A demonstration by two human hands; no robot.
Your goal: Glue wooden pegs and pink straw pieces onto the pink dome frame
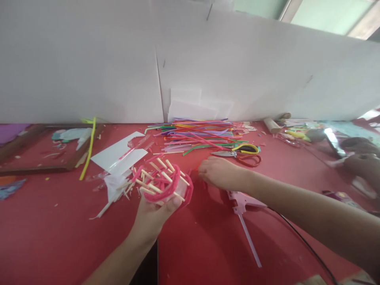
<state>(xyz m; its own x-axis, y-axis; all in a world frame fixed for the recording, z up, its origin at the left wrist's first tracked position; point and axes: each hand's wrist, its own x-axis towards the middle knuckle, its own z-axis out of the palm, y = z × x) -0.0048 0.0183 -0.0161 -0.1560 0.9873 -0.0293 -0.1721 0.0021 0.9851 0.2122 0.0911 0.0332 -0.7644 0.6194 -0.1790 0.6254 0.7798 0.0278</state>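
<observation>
My left hand (158,213) holds up a small round basket (166,182) made of pale wooden sticks with pink pipe cleaner woven around them. To its right, my right hand (218,171) is low over the red table, fingers curled together and pointing left. A bit of reddish material shows at its fingertips, but I cannot make out what they hold. Just below that hand lies a pink glue gun (240,200), partly hidden by it, with a glue stick (249,241) poking out toward me. Scissors (237,152) with yellow and red handles lie beyond my right hand.
A pile of coloured pipe cleaners (202,134) lies against the white partition (89,59). White card (118,152), stick scraps (126,190) and a yellow pipe cleaner (89,152) are at left, near a brown frame (68,164). A black cord (303,237) runs right. Another person's hand (362,162) holds a phone (334,142).
</observation>
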